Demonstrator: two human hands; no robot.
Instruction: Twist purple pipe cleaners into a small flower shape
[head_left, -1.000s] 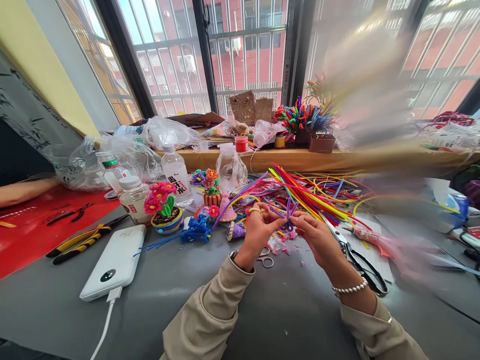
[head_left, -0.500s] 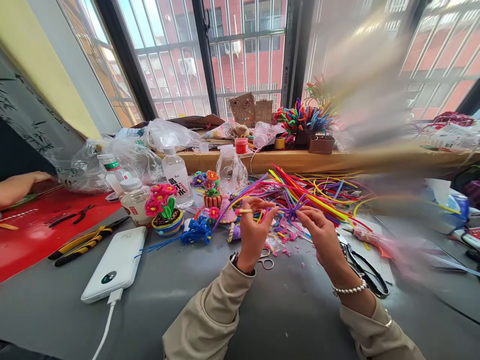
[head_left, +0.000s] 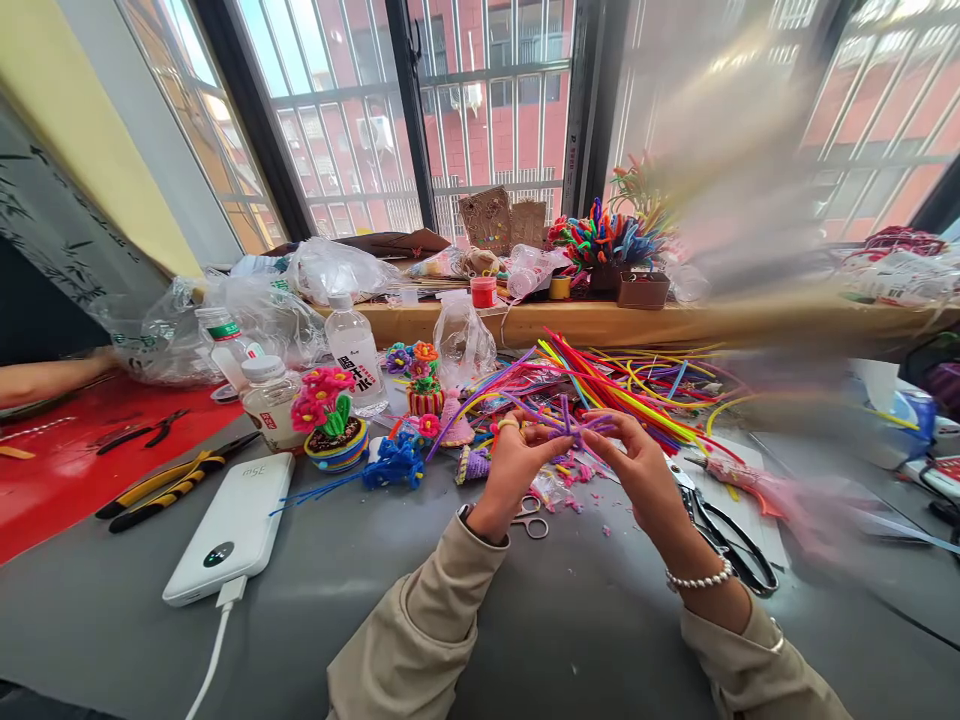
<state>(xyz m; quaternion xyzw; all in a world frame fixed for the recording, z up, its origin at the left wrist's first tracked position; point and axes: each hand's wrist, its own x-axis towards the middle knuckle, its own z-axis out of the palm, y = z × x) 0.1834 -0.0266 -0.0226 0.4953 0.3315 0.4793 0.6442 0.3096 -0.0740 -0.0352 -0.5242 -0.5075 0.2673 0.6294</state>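
Observation:
Between my two hands is a purple pipe-cleaner piece (head_left: 568,425) with several arms sticking out from its middle. My left hand (head_left: 521,465) pinches it from the left, thumb against fingers. From the right, my right hand (head_left: 634,455) grips it with thumb and fingertips. My fingers cover part of its centre. Behind it lies a heap of loose coloured pipe cleaners (head_left: 600,385). Pink scraps and small scissors (head_left: 532,520) lie on the table just below. To the left stand a purple-and-white pipe-cleaner piece (head_left: 472,464) and a blue pipe-cleaner bunch (head_left: 395,464).
At left are a white power bank (head_left: 232,525) with a cable, yellow-black pliers (head_left: 176,485), bottles (head_left: 356,350) and a pink flower pot (head_left: 330,435). Black-handled pliers (head_left: 727,535) and a glue gun (head_left: 742,480) lie right. Another person's arm (head_left: 52,382) rests over the red mat.
My left hand has moved right and slightly down, closing in on the purple piece, which both hands now grip. The other person's hand at far left has shifted.

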